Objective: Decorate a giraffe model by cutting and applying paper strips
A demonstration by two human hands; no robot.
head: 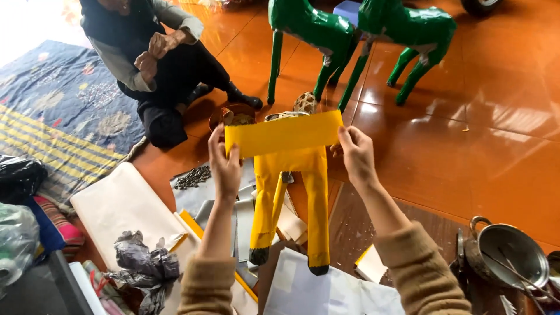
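Yellow paper strip (284, 133) is held level, pinched at its ends by left hand (224, 165) and right hand (357, 156), across the yellow figure's legs (290, 210).

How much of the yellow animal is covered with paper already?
Both legs of the yellow figure already look wrapped in yellow, with dark tips at the bottom. Right now the left hand and right hand hold a yellow paper strip across its top. The woven frame above the strip looks bare, so that part seems left. Two green figures behind look fully covered.
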